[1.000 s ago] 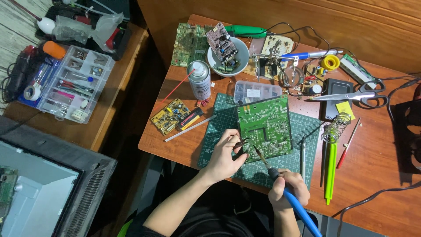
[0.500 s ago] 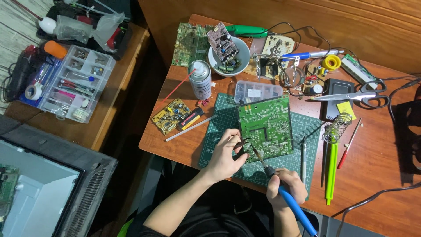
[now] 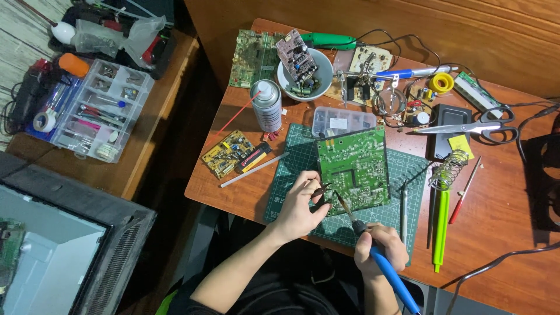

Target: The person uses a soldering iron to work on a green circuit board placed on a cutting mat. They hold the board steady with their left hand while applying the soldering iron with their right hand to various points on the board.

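Reddish wooden tabletop (image 3: 501, 233), crowded with electronics parts, carries a dark green gridded cutting mat (image 3: 408, 169) where I work. On the mat lies a green rectangular circuit board (image 3: 354, 169), solder side up. My left hand (image 3: 298, 207) rests at the board's lower left corner, its grip pinched shut on small dark tweezers (image 3: 321, 190) whose tips touch the board's edge. My right hand (image 3: 382, 249), at the mat's near edge, has its grip wrapped fully around the blue handle of a soldering iron (image 3: 373, 251), its thin metal tip slanting up to the board's lower left area, just beside the tweezers. A silver spray can with a red straw (image 3: 266, 106) stands behind the mat, near a white bowl of loose components (image 3: 303, 76). Scissors with black handles (image 3: 472, 128) lie well to the right. A small yellow circuit board (image 3: 228, 153) sits left of the mat.
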